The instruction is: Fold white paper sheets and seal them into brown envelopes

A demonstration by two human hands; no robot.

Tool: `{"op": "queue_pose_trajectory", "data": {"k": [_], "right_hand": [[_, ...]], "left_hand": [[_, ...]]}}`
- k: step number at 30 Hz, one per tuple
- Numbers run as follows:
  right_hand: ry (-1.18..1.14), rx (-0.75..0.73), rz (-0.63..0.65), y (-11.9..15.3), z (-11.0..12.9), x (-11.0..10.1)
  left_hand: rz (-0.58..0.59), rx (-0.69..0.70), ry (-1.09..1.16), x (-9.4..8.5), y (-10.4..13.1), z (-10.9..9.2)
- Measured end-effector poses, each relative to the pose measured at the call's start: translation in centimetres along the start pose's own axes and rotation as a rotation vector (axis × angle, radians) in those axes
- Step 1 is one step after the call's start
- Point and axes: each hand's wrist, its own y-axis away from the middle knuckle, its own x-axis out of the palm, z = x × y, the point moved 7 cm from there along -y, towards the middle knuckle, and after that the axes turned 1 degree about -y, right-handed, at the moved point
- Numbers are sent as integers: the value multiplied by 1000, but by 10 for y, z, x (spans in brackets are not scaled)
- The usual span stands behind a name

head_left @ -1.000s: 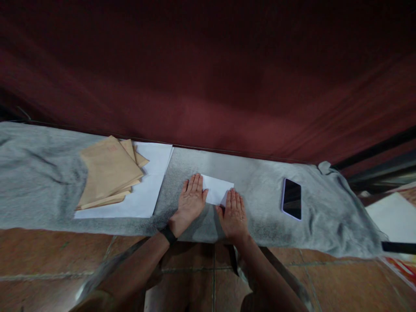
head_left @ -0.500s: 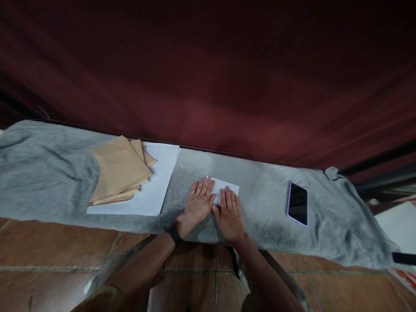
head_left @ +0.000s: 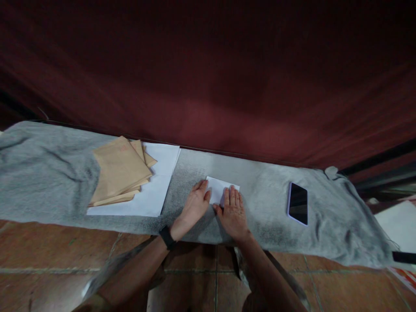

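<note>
A small white folded paper (head_left: 217,189) lies on the grey cloth (head_left: 260,190) in the middle of the head view. My right hand (head_left: 232,212) rests flat on its right part, fingers stretched out. At the paper's left edge is my left hand (head_left: 195,203), turned partly on its side, with thumb and fingertips at the edge; whether they pinch the paper is too small to tell. A dark band (head_left: 167,237) is on my left wrist.
Brown envelopes (head_left: 121,167) lie fanned on large white sheets (head_left: 156,190) to the left. A phone (head_left: 298,203) with a dark screen lies to the right. Behind the cloth hangs a dark red curtain (head_left: 208,108); below is a tiled floor (head_left: 55,247).
My left hand has shifted left off the paper's face to its left edge and turned onto its side. My right hand has moved slightly right. More of the paper shows.
</note>
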Motion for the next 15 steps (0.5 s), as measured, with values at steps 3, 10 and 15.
{"op": "queue_pose_trajectory", "data": {"k": [3, 10, 15], "right_hand": [[-13, -12, -15, 0, 1, -2], [-37, -21, -7, 1, 2, -4], [-98, -15, 50, -7, 5, -14]], "left_hand": [[-50, -83, 218, -3, -7, 13], [-60, -428, 758, 12, -11, 45], [-19, -432, 912, 3, -9, 29]]}}
